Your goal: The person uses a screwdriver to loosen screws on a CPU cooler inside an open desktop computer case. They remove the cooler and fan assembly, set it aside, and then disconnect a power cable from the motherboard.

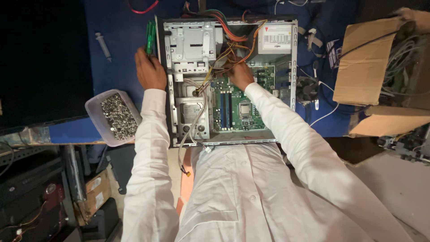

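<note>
— What couldn't you make out?

— The right hand [240,75] sat among the bundled wires [233,47], so its fingertips were hidden; whether they pinched anything, I couldn't tell.

— And the left?

— The left hand [150,71] covered the lower end of the green tool [150,36], so its grip was unclear.

— Anything cut off?

— The cardboard box [365,62] ran past the right edge, and the red cable [143,8] past the top. The pieces in the plastic tub [96,114] were too small to tell apart.
</note>
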Demonstrator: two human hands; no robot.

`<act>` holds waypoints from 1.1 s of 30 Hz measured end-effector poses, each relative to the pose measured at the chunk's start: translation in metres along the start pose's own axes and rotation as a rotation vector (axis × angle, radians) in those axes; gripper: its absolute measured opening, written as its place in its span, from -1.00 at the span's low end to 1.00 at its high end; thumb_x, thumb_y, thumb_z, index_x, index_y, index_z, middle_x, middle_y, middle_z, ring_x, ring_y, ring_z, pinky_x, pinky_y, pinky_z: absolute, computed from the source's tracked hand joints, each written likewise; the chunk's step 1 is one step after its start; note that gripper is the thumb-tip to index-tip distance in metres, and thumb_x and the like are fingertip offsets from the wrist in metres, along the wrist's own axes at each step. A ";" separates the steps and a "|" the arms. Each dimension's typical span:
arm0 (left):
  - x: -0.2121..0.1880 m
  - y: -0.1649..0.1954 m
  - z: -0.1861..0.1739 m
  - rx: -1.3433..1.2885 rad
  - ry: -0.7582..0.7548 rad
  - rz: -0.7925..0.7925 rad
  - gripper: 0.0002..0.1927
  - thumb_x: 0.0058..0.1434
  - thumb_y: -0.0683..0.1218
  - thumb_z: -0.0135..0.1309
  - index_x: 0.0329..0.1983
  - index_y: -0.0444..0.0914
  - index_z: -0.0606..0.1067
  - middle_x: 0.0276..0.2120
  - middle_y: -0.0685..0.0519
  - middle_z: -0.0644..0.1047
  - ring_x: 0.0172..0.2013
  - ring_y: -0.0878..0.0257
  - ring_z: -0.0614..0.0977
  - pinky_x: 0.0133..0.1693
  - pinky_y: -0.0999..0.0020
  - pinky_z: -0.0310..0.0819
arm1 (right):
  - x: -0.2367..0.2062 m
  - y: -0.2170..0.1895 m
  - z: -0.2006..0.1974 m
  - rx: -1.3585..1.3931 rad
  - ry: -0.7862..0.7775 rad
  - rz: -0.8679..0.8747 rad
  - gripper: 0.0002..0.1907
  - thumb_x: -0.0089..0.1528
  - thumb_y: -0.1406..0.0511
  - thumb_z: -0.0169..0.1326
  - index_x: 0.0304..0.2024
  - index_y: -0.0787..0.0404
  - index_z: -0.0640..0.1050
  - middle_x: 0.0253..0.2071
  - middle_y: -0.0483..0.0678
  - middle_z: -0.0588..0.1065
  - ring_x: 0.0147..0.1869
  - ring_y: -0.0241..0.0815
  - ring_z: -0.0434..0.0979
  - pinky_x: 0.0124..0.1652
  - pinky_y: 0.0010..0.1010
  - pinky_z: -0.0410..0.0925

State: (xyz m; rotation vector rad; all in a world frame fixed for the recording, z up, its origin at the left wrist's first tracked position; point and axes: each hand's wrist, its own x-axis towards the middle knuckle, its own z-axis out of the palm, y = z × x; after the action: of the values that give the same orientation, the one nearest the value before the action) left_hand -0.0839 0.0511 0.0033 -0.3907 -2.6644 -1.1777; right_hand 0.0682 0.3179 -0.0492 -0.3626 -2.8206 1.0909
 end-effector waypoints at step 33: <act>0.002 -0.006 0.006 -0.006 -0.026 -0.020 -0.68 0.32 -0.22 -0.10 0.13 -0.34 0.40 -0.01 -0.32 0.55 -0.03 -0.31 0.56 -0.04 -0.07 0.42 | 0.019 0.002 -0.030 0.083 -0.037 0.115 -0.71 0.29 0.23 0.18 0.02 0.20 0.56 -0.08 0.22 0.58 0.04 0.33 0.52 -0.04 -0.01 0.38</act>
State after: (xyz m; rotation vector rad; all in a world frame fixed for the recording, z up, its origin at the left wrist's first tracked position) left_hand -0.0887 0.0517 -0.0043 -0.3839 -2.6935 -1.1947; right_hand 0.0552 0.3438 -0.0284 -0.5075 -2.8068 1.2445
